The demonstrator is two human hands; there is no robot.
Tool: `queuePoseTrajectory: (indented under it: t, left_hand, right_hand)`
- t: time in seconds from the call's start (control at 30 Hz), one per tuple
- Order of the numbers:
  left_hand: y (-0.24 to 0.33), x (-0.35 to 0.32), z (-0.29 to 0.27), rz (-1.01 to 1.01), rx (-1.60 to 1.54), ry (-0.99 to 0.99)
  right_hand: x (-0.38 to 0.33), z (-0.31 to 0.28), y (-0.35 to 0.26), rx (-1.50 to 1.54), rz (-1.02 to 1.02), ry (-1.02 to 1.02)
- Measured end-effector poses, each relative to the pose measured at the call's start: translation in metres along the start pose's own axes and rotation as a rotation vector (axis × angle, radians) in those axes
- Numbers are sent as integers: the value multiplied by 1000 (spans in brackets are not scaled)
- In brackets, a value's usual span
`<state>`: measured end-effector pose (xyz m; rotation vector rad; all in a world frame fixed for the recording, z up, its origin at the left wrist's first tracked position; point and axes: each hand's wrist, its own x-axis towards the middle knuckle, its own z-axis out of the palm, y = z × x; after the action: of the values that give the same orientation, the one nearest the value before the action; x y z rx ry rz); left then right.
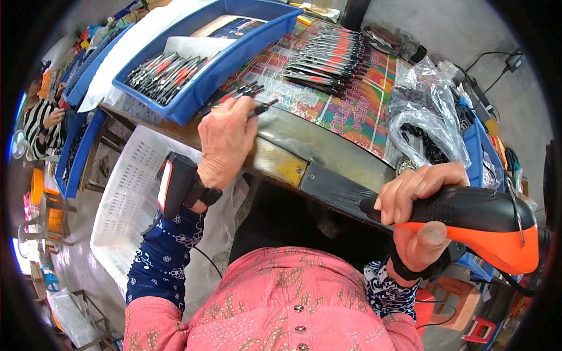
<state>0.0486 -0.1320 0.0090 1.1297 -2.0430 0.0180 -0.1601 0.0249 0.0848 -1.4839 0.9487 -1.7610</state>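
Observation:
My left hand [227,131] is closed at the near edge of the bench, its fingers pinching a slim black pen-like piece [264,107] that points up to the right. A few similar dark pieces [243,90] lie just beyond its fingertips. My right hand [418,202] wraps round an orange-and-black corded power tool [480,213] at the bench's right front edge. The tool's narrow black nose points left. A wire hook shows on its rear. Far back on the bench lies a neat row of slim black, silver and red pieces [333,55].
A blue tray [193,88] with many slim pieces stands at the back left. A white basket [126,193] sits below the bench's left edge. Clear plastic bags [424,105] and a blue bin [486,149] are at right. Another person in stripes [44,123] is far left.

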Motion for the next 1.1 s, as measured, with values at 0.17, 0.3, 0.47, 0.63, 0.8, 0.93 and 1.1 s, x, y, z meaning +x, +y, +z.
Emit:
queuePoseTrajectory:
  t: [0.17,0.3,0.47,0.63,0.8,0.93,1.1]
  left_hand:
    - [-20,13,14,75,126,20]
    - [-25,26,19,135,274,-30]
    - [-7,51,39,227,103,6]
    - [19,80,73,270,43,-78]
    - [26,90,92,347,13,-64]
    - [26,93,101,336,43,-102]
    - [22,96,104,321,-38,-166]
  right_hand:
    - [0,-4,1,177,16,33]
    - [-1,-12,4,156,24,26]
    - [4,-20,9,259,-16,-79]
    - [0,-21,8,194,71,79]
    - [4,-38,14,224,-15,-76]
    - [1,-42,18,251,-6,-62]
    - [2,-44,23,238,-38,-73]
